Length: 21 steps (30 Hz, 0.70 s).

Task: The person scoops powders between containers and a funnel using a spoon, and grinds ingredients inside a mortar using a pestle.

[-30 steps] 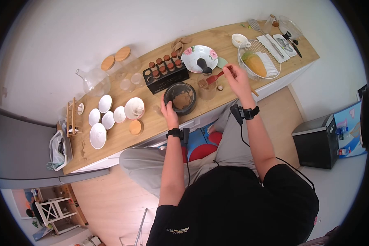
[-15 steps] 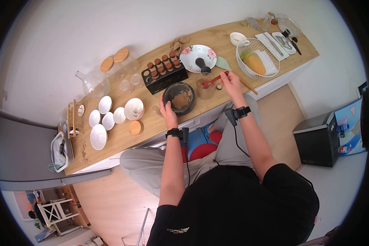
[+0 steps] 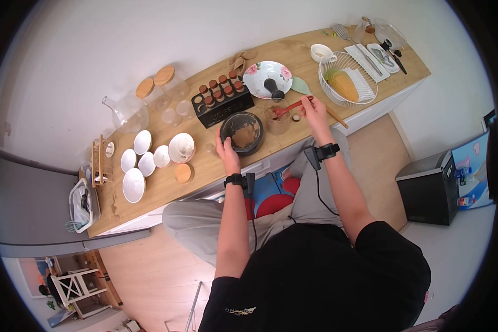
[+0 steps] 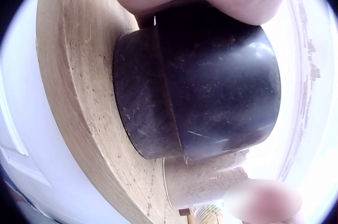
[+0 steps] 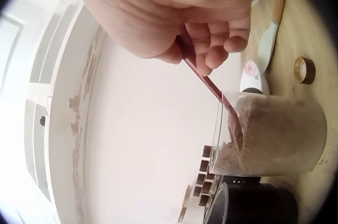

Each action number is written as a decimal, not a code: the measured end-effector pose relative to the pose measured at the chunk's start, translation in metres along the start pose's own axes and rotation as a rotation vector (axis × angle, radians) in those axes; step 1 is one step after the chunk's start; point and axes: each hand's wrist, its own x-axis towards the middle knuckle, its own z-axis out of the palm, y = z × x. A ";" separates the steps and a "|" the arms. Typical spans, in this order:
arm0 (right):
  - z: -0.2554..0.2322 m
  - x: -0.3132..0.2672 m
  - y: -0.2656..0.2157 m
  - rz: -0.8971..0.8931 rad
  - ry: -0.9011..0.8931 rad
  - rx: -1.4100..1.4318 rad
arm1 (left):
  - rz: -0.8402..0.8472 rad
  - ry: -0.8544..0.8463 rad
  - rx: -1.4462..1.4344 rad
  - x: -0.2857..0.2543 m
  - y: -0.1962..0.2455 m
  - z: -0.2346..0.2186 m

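Observation:
My left hand (image 3: 228, 155) grips the near left side of a black mortar (image 4: 222, 87), its thumb at the rim. Brown powder (image 3: 244, 134) lies inside the mortar. Between the thumb and fingers of my right hand (image 3: 315, 115) is the handle of a red spoon (image 5: 208, 82). The spoon's bowl dips into a clear jar (image 5: 311, 124) that holds brown powder and stands just right of the mortar. A small round cap (image 5: 304, 70) lies beside the jar. Behind the jar, a black pestle (image 3: 272, 87) rests in a floral bowl (image 3: 255, 83).
Behind the mortar stands a black rack (image 3: 222, 108) of capped spice bottles. Several white bowls (image 3: 134, 185) and a wooden lid (image 3: 183, 172) sit to the left. On the right are a pale green spatula (image 3: 300, 84) with a wooden handle and a wire basket (image 3: 374, 94) with something yellow.
The right hand has moved slightly left and down and tipped the red spoon deeper into the jar. The left hand stays on the mortar.

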 end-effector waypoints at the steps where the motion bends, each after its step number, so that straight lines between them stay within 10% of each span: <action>1: -0.001 0.000 -0.002 0.001 0.000 0.000 | 0.003 0.000 0.007 0.000 0.001 0.000; 21: -0.018 0.004 -0.043 -0.075 0.046 0.053 | 0.002 0.002 -0.009 -0.001 0.003 0.003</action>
